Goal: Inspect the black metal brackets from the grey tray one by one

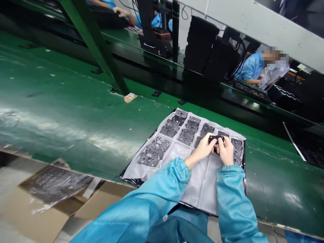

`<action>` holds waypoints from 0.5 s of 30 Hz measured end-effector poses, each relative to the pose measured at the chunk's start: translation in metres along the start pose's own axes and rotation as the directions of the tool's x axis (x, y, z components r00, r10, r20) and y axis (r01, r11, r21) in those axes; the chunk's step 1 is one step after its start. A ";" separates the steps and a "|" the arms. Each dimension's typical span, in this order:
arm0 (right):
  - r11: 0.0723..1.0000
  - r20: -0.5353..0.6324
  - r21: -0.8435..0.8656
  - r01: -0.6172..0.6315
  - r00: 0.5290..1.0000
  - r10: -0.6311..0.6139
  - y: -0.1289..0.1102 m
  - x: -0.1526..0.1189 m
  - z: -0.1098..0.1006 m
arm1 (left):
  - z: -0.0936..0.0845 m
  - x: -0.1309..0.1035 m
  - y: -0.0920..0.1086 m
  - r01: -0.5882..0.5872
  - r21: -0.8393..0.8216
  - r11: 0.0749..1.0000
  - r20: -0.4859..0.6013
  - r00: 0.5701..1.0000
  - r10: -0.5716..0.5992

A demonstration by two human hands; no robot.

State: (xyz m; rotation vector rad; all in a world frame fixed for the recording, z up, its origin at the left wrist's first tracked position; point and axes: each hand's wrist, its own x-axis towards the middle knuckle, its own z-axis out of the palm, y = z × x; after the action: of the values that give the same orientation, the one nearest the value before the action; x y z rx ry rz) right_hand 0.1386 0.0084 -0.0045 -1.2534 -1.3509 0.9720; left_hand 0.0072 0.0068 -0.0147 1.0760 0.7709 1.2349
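Observation:
Both my hands meet over the right half of a compartmented tray (174, 152) lined with whitish sheet. Between my left hand (205, 145) and my right hand (226, 149) is a small black plate-like part (215, 138), gripped at its two ends with the thumbs on top. Its exact kind cannot be made out. Dark flat plates with holes (153, 151) lie overlapping in the tray's left compartments, and similar plates (191, 126) fill the far row. More plates (237, 146) show just right of my right hand. My forearms cover part of the tray's near side.
The tray rests on a green bench (76, 118). A green post (98, 50) rises at its back left. Below the left edge stands an open cardboard box (48, 212) with clear plastic. Across the bench are stacked black trays (199, 44) and a person in blue (251, 67).

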 end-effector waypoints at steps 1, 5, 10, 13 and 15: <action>0.999 0.003 -0.034 0.018 1.000 -0.018 0.000 -0.002 0.004 | -0.001 0.001 -0.001 -0.001 -0.008 1.000 -0.018 1.000 0.001; 0.998 -0.001 -0.040 0.042 0.999 -0.042 0.001 -0.006 0.011 | -0.004 0.006 -0.004 0.043 -0.099 0.994 -0.080 0.995 -0.051; 0.999 0.029 0.041 0.012 1.000 -0.013 0.000 -0.007 0.015 | -0.003 0.007 -0.001 0.025 -0.159 0.987 -0.114 0.993 -0.043; 0.997 0.031 0.074 0.009 0.999 -0.011 -0.002 -0.008 0.017 | -0.002 0.006 -0.001 -0.013 -0.165 0.986 -0.114 0.993 -0.006; 0.996 0.028 0.087 0.005 1.000 -0.008 -0.003 -0.009 0.019 | -0.002 0.007 -0.001 -0.024 -0.164 0.986 -0.118 0.993 0.005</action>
State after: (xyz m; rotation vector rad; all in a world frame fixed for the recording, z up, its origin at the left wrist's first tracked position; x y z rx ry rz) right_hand 0.1187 0.0006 -0.0057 -1.1728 -1.3194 1.0369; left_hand 0.0069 0.0137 -0.0159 0.8819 0.7369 1.3592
